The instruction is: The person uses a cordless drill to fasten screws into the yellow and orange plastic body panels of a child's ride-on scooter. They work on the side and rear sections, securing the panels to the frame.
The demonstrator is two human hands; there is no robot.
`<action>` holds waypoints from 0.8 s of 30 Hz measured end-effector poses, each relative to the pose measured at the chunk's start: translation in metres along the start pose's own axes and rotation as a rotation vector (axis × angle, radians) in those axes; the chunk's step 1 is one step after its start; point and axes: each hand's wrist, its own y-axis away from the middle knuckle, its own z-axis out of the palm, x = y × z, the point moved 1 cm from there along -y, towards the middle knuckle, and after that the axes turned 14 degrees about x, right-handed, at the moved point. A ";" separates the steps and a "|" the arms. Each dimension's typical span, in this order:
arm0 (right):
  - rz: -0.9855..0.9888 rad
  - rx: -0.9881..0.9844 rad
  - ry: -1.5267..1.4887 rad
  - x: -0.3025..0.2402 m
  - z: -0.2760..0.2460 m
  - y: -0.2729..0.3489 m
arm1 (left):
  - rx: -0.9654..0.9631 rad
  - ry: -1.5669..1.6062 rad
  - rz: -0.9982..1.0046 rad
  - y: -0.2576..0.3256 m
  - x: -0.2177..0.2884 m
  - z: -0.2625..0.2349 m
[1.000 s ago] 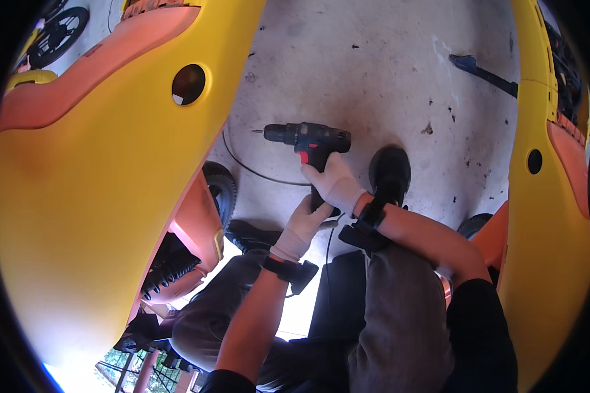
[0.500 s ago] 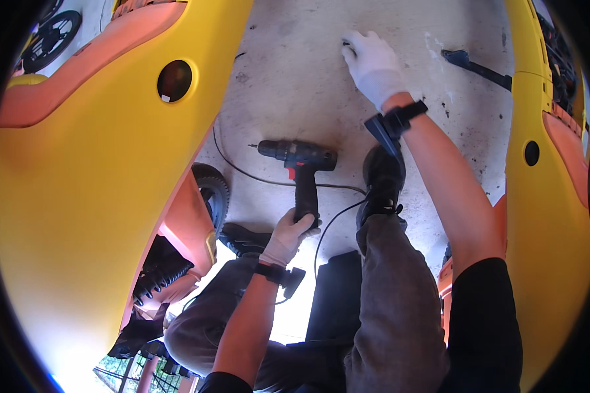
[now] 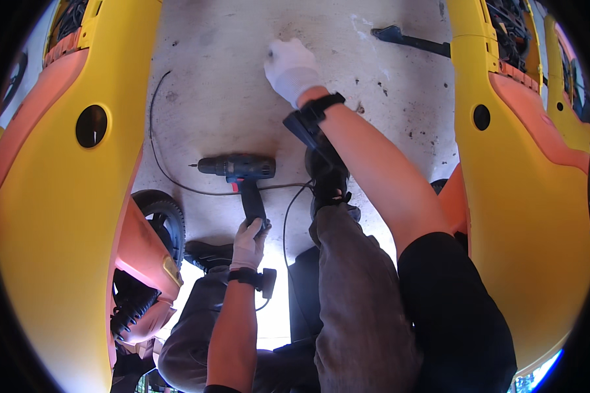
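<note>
A dark cordless drill (image 3: pixel 237 166) with a red trigger is in my left hand (image 3: pixel 247 245). My gloved fingers wrap the bottom of its grip, and its bit points left. The drill appears just above the floor or resting on it; I cannot tell which. Farther ahead, my right hand (image 3: pixel 292 71), in a white glove, is stretched over the floor with its fingers curled closed. A small dark spot shows at its fingertips, too small to name.
Yellow-and-orange vehicle bodies stand on both sides, the left one (image 3: pixel 59 216) and the right one (image 3: pixel 524 262). A black wheel (image 3: pixel 160 219) is at lower left. A thin cable (image 3: pixel 210 192) crosses the concrete floor. A black bar (image 3: pixel 410 40) juts from the right vehicle.
The whole view has swung, so most things sit farther left in the picture. My right hand has come slightly left and nearer, its fingers curled more. My left hand still holds the drill.
</note>
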 end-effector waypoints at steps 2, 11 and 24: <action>0.100 -0.056 -0.026 0.026 -0.017 0.022 | 0.024 0.034 -0.027 -0.001 0.000 -0.006; 0.356 0.308 0.098 0.227 -0.057 0.078 | -0.002 -0.100 0.034 -0.016 -0.005 -0.018; 0.170 0.309 0.061 0.209 -0.050 0.057 | 0.121 -0.232 0.049 0.002 0.006 -0.026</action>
